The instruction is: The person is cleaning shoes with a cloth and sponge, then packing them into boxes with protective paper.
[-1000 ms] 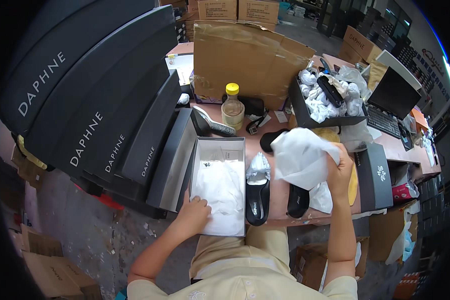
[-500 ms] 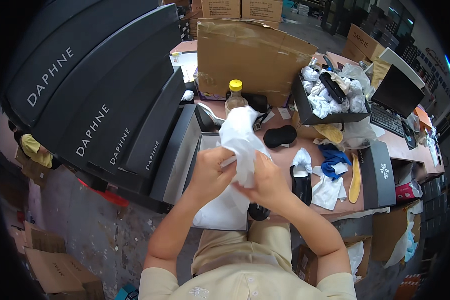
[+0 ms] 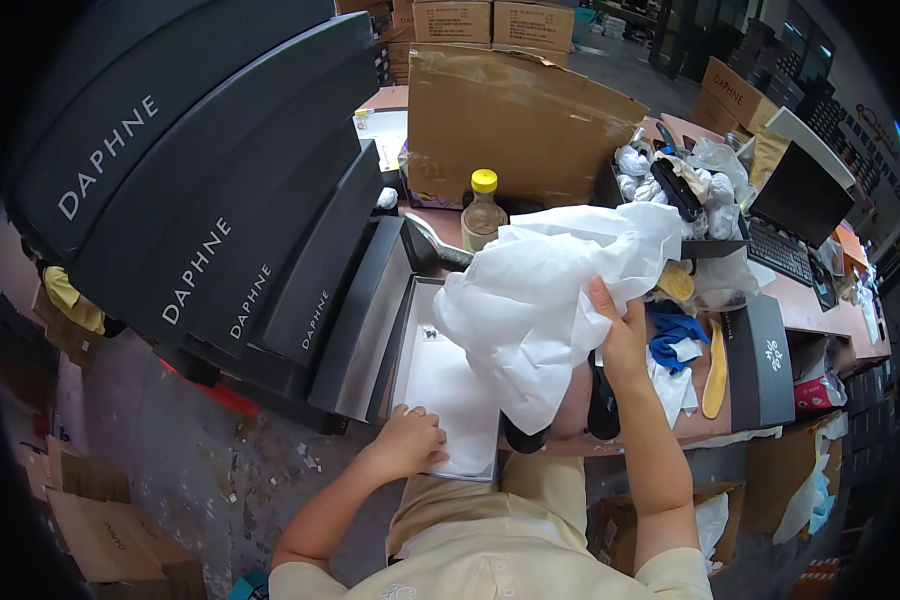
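Note:
My right hand (image 3: 622,330) grips a large crumpled sheet of white tissue paper (image 3: 540,300), which hangs spread out above the table, its thumb on top. Below and to the left lies an open shoe box (image 3: 492,472) lined with white paper (image 3: 455,405); a small dark-marked item sits inside near its far end. My left hand (image 3: 408,443) is closed over the near left wall of this box, fingers curled inward. Two black shoes, one (image 3: 603,405) near my right wrist and one (image 3: 526,438) under the sheet's lower tip, are partly hidden by the tissue.
Tall stacked dark shoe boxes (image 3: 220,200) rise at the left. A bottle with a yellow cap (image 3: 483,215) stands before a cardboard panel (image 3: 520,120). Right are a blue cloth (image 3: 675,335), a yellow insole (image 3: 714,370), a grey box (image 3: 755,365) and a dark bin (image 3: 715,247) of crumpled paper.
The bunched tissue has been opened out and moved right in my right hand. My left hand has let go of it and come down to the box's near left wall.

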A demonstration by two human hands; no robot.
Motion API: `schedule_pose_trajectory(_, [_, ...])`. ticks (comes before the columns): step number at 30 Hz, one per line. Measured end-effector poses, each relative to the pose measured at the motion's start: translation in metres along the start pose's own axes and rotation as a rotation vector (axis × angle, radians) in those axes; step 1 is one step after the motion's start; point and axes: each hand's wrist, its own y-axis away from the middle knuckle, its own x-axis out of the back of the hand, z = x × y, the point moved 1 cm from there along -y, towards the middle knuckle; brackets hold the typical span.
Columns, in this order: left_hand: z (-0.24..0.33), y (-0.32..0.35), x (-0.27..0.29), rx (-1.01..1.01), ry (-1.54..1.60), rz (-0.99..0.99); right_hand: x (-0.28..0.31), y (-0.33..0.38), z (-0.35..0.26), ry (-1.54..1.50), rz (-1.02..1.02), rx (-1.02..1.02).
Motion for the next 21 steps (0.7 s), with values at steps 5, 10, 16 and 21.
schedule_pose_trajectory(5, [-0.006, -0.004, 0.005, -0.075, 0.134, 0.338, 0.010, 0.001, -0.004, 0.189, 0.150, 0.059])
schedule_pose_trajectory(10, [-0.006, 0.013, 0.039, 0.096, 0.733, 0.857, 0.139, 0.002, 0.015, 1.131, 0.300, 0.628])
schedule_pose_trajectory(16, [-0.016, 0.020, 0.034, 0.105, 1.372, 1.116, 0.066, 0.044, -0.066, 1.704, -0.379, 0.221])
schedule_pose_trajectory(21, [0.012, -0.006, 0.043, 0.067, 1.480, 1.154, -0.008, 0.061, -0.072, 0.800, -0.566, 0.385])
